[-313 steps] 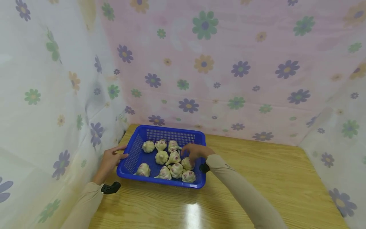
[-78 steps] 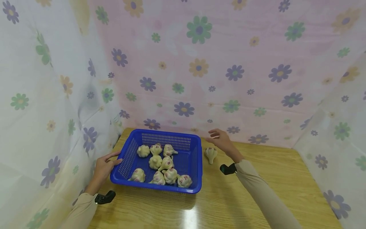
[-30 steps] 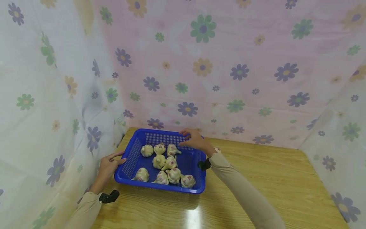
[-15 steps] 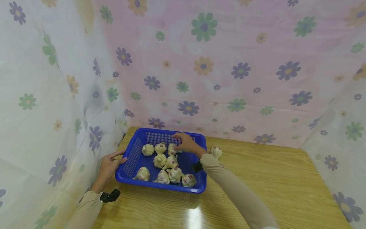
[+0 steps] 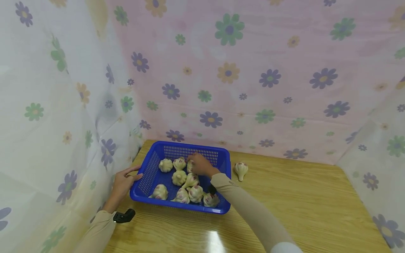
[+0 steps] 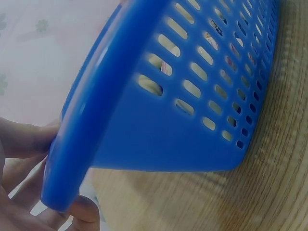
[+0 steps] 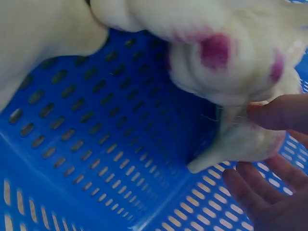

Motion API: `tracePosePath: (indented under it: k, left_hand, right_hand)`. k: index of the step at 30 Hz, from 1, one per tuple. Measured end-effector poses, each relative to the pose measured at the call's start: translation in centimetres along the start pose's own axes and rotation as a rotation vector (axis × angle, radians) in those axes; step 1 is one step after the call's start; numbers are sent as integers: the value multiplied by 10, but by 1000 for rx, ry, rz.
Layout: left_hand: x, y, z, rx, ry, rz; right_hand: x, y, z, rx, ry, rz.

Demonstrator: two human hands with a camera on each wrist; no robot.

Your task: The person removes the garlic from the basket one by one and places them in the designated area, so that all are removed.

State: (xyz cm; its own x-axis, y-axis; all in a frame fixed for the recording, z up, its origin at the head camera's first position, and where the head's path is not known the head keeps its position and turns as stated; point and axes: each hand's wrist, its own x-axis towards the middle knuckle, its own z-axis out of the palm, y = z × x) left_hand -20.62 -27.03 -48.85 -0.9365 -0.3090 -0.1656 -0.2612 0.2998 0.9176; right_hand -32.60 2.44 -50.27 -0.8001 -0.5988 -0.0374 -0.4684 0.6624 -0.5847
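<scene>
A blue plastic basket (image 5: pixel 177 205) with slotted walls holds several white garlic bulbs (image 5: pixel 179 178) with purple marks. My left hand (image 5: pixel 121 185) grips its left rim, and the left wrist view shows the thumb and curled fingers on either side of the basket wall (image 6: pixel 139 137). Inside the basket, my right hand (image 5: pixel 202 166) is at a garlic bulb (image 5: pixel 190 166) near the back wall. In the right wrist view the thumb and fingers lie on opposite sides of that bulb (image 7: pixel 248 143), pinching it. From the head view the hand partly covers it.
One garlic bulb (image 5: pixel 241 170) lies on the wooden table (image 5: pixel 284 196), just right of the basket. Flowered cloth walls (image 5: pixel 246 116) stand behind and at both sides. The left forearm is close to the left cloth (image 5: pixel 79 182).
A garlic bulb that was in the basket now lies on the table at its right. My right hand has come back leftward into the basket, down onto another bulb. The left hand stays on the rim.
</scene>
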Motion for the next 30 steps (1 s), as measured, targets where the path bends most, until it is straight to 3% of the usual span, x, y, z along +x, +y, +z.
tracePosePath:
  k: [7,17,30]
  left_hand:
    - [4,0,1,8,-3,17]
    - [2,-1,1,8,-13,12]
    - [2,-4,0,6,12,34]
  right_hand:
    - [2,-2,5,-80,-22,26]
    - [1,-3,3,-93,-36,-1]
    - [-1,4,-12,-79,61,-34]
